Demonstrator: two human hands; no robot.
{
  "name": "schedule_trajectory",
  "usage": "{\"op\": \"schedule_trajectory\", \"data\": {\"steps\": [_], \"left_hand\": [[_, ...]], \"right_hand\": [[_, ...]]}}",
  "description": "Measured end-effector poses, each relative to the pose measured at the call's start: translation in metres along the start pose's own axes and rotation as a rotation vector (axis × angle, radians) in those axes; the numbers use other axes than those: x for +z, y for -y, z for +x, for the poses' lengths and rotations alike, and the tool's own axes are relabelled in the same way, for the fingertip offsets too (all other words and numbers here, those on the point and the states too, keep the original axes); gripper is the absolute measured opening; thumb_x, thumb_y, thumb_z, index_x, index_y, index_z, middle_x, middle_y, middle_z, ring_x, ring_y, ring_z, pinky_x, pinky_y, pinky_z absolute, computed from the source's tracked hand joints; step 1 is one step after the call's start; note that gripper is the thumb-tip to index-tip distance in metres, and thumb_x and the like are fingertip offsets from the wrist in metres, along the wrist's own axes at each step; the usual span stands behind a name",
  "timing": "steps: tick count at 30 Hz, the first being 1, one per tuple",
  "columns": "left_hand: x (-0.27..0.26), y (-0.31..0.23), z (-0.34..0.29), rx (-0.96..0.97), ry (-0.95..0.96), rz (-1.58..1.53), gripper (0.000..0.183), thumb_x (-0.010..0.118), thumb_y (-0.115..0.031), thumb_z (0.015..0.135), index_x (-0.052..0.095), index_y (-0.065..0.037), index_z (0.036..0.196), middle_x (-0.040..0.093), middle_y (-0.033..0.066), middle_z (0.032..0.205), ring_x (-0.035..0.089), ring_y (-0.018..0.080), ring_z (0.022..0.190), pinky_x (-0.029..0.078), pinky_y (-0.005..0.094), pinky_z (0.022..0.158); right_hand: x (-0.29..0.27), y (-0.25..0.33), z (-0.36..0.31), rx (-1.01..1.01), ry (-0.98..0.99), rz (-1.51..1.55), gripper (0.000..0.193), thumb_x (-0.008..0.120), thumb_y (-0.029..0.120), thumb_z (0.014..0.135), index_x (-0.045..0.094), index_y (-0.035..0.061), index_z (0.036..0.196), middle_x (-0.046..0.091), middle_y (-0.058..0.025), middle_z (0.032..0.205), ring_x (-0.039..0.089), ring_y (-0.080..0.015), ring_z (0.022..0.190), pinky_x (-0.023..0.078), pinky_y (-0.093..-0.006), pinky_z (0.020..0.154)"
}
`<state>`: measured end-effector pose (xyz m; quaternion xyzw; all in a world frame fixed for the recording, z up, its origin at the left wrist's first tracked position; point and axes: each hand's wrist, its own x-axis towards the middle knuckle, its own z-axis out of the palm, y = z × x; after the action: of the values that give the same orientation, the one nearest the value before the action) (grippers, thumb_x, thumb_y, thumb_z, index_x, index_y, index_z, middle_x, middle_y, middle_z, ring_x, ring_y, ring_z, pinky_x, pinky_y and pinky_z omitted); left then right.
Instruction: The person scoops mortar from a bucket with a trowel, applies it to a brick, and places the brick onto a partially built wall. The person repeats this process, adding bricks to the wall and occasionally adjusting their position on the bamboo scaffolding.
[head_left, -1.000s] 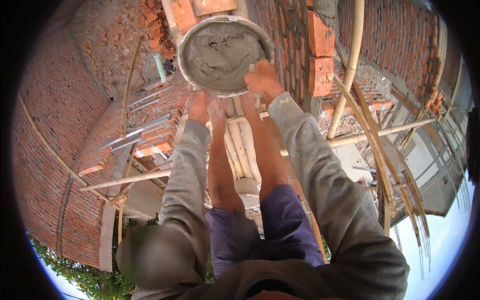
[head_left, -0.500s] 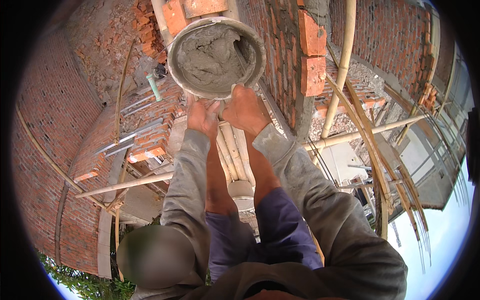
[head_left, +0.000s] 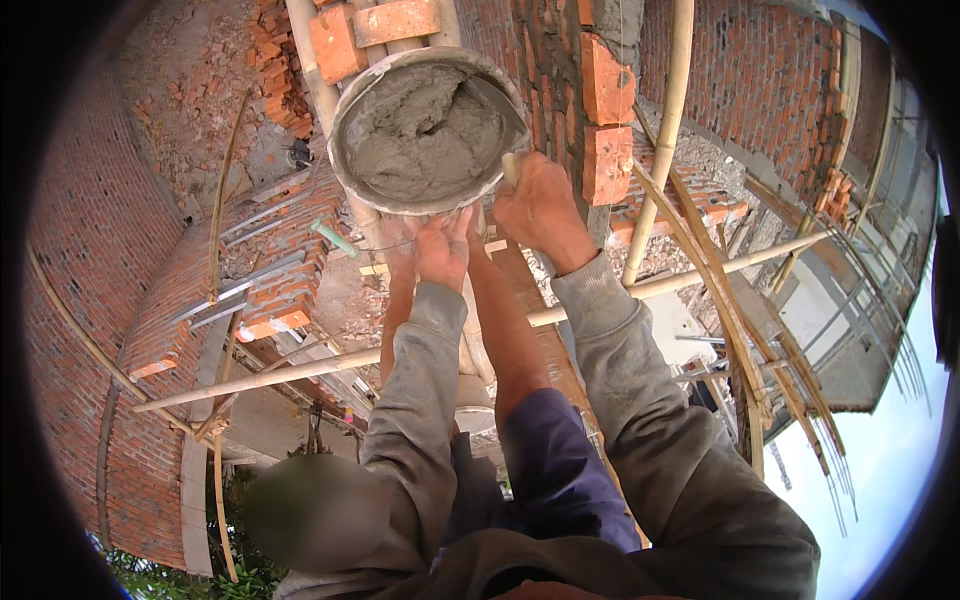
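A round bucket (head_left: 338,150) of wet grey mortar (head_left: 430,130) sits at the top middle, its rim crusted with cement. My left hand (head_left: 443,246) is against the bucket's near side, just under the rim, palm turned up and fingertips partly hidden by the bucket. Closed in a fist, my right hand (head_left: 545,205) is at the bucket's near right edge. A pale handle (head_left: 511,168) sticks out of that fist, and it looks like a trowel's; its blade is hard to make out at the rim. The mortar has a hollow in its middle.
Loose bricks (head_left: 398,20) lie on bamboo poles beyond the bucket. A part-built brick wall (head_left: 608,80) stands close on the right, beside an upright bamboo pole (head_left: 665,130). A crossing bamboo pole (head_left: 270,374) runs behind my arms. A green-handled tool (head_left: 333,238) is left of my left hand.
My right hand has moved right with the trowel, out from the mortar to the rim. My left hand has shifted right along the bucket's near side. The mortar's surface has been reshaped.
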<state>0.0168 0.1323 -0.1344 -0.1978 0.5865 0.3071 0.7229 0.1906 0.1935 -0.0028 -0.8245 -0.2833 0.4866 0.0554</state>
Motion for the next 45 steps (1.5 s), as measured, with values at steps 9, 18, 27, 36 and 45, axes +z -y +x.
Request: {"op": "schedule_trajectory", "data": {"steps": [9,18,27,36,45], "left_hand": [[-0.001,-0.023,-0.015,0.124,0.154,0.74,0.041,0.048,0.005,0.105,0.048,0.001,0.145,0.052,0.0163,0.151,0.056,0.0345,0.135,0.048,0.0448,0.117],[0.013,-0.019,-0.017,0.119,-0.042,0.152,0.056,0.046,0.01,0.102,0.041,-0.009,0.155,0.049,0.0169,0.155,0.055,0.0394,0.136,0.051,0.0513,0.114],[-0.016,-0.006,0.004,0.061,-0.006,0.076,0.038,0.052,-0.006,0.108,0.048,-0.002,0.145,0.056,0.0221,0.147,0.059,0.0372,0.133,0.052,0.047,0.114],[-0.06,-0.013,0.041,0.171,0.2,0.593,0.058,0.051,0.009,0.099,0.039,-0.008,0.154,0.054,0.0214,0.147,0.061,0.0402,0.127,0.057,0.0561,0.11],[-0.025,-0.016,0.021,0.092,0.032,0.069,0.084,0.049,0.019,0.091,0.032,-0.023,0.163,0.041,0.0212,0.16,0.046,0.0502,0.143,0.047,0.0698,0.115]], "right_hand": [[0.07,-0.012,-0.023,-0.349,0.184,-0.305,0.027,0.074,0.011,0.08,0.07,-0.0072,0.099,0.069,-0.0306,0.106,0.07,-0.0449,0.102,0.057,-0.0517,0.088],[0.03,0.007,0.026,-0.426,0.085,-0.404,0.023,0.072,0.008,0.079,0.067,-0.0052,0.098,0.07,-0.026,0.099,0.07,-0.0429,0.102,0.056,-0.0501,0.09],[-0.02,-0.009,-0.06,-0.39,0.379,-0.43,0.034,0.064,0.015,0.088,0.063,-0.0058,0.115,0.07,-0.0247,0.104,0.069,-0.04,0.109,0.053,-0.051,0.095],[0.049,-0.045,-0.05,-0.402,0.382,-0.03,0.024,0.065,0.008,0.081,0.067,-0.0059,0.101,0.07,-0.0273,0.105,0.068,-0.0437,0.107,0.052,-0.0513,0.092],[-0.026,-0.086,-0.076,-0.225,-0.01,-0.145,0.025,0.065,0.013,0.089,0.066,-0.0043,0.107,0.069,-0.0304,0.097,0.069,-0.0477,0.099,0.055,-0.055,0.086]]}}
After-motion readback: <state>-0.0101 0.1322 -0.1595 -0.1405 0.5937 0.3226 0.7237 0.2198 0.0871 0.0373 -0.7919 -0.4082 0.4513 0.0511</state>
